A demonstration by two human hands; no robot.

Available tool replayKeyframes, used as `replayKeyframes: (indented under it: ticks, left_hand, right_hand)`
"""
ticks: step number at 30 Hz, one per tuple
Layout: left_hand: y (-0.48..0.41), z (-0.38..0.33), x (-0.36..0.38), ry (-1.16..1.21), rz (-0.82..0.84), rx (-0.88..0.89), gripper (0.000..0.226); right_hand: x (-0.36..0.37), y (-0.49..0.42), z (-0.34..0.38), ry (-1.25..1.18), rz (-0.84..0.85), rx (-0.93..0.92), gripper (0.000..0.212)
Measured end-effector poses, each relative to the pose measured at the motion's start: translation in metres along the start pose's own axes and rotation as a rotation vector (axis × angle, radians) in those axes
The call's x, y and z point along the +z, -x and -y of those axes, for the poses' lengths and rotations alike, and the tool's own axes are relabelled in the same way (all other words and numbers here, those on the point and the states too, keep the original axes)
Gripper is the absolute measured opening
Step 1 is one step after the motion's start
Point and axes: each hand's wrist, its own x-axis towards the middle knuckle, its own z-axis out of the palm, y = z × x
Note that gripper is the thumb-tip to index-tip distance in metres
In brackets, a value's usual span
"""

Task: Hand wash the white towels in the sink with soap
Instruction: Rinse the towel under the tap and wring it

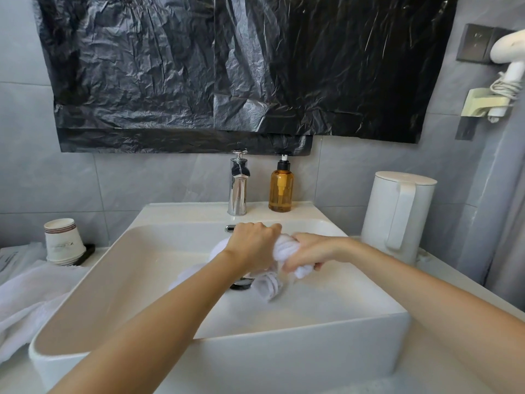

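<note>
Grips a bunched white towel (284,247) in both fists, left hand (252,245) and right hand (308,253) curled tight round it and almost touching, low inside the sink (312,332). Lets a loose tail dangle under the grip, beside the drain (241,282). Looks like the scrub or wring step. Next probably calls for rubbing fist against fist, or reaching beyond the knuckles to the soap bottle (281,189). Leaves a second towel (25,294) well off left of the grip, presumably unwashed.

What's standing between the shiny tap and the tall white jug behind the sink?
An amber pump bottle, upright on the sink's back ledge, close beside the tap, farther from the jug. The head view shows it.
</note>
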Motion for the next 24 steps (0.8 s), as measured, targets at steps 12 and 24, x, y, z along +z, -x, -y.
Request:
replayKeyframes:
  ticks: [12,24]
  left_hand:
    - [-0.004,0.022,-0.002,0.925,0.401,-0.344,0.027]
    - [0.005,0.041,-0.044,1.445,0.337,-0.07,0.036]
  right_hand:
    - [0.019,-0.005,0.012,0.802,-0.751,-0.424,0.041]
    - [-0.024,0.022,0.045,0.547,-0.912,-0.488,0.021]
